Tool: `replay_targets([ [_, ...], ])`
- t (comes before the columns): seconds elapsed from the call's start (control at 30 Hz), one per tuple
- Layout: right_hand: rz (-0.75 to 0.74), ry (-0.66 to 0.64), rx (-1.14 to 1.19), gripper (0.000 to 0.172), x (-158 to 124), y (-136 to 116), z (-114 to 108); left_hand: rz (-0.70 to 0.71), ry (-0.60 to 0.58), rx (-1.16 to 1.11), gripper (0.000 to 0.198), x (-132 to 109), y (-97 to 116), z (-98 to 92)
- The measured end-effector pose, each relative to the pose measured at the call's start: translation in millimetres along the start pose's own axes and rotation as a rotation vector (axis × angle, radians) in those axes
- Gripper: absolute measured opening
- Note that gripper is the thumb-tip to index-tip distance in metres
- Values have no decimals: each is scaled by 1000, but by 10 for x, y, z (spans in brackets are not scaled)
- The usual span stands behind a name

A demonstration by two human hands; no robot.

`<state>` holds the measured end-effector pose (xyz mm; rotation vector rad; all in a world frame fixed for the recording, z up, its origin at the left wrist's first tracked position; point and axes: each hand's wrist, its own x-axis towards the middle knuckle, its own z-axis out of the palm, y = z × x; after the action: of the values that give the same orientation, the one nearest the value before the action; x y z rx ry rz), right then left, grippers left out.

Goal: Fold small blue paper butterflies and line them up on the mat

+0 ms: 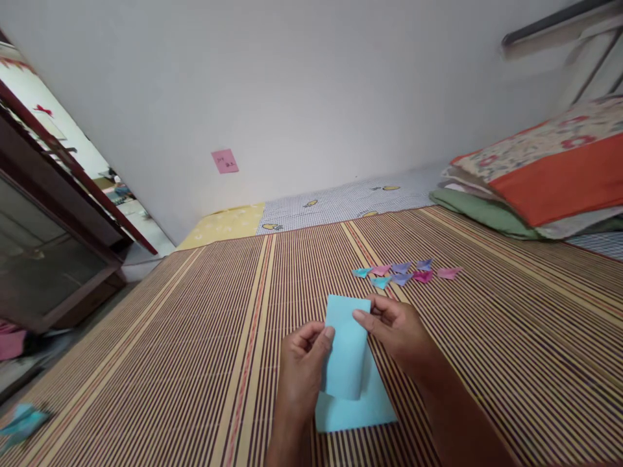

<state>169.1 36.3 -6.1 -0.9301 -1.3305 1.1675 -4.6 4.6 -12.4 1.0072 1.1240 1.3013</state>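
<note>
A light-blue sheet of paper (346, 350), folded to a tall narrow rectangle, is held up between both hands. My left hand (304, 357) pinches its left edge with thumb and forefinger. At its upper right corner my right hand (392, 324) grips the paper, thumb in front and fingers behind. Below and partly behind it lies more light-blue paper (357, 415) on the striped mat; whether this is a separate sheet cannot be told. Past my hands, several small folded paper pieces (402, 279) in teal, pink, purple and magenta sit in two rows.
The striped mat (195, 337) reaches back to a patterned cloth (331, 207) along the wall. Folded bedding (559, 175) is piled at the right. A teal folded paper piece (24, 421) lies at the lower left. A pink note (224, 161) is on the wall.
</note>
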Motion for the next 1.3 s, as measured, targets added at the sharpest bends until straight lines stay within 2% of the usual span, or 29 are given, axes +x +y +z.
replay_targets([
  [0.2,31,-25,-24,33,-4,14,-19,-7,-3,-12,33,8,-10,10],
  [0.37,6,22,-106,43,-1,13,-28,-21,0,-26,35,9,-3,33],
  [0.53,44,45,-56,40,-4,7,14,-5,7,-45,33,11,-25,48],
  [0.9,112,-175,-94,36,-22,101,165,72,212,-101,36,34,-46,15],
  [1.03,73,-156,-155,37,-26,123,146,62,217,-118,37,46,-39,15],
  [1.13,79,-133,-132,38,-24,123,142,46,178,-116,37,49,-31,12],
  [1.3,70,7,-77,38,3,123,136,21,104,-42,38,32,-8,13],
])
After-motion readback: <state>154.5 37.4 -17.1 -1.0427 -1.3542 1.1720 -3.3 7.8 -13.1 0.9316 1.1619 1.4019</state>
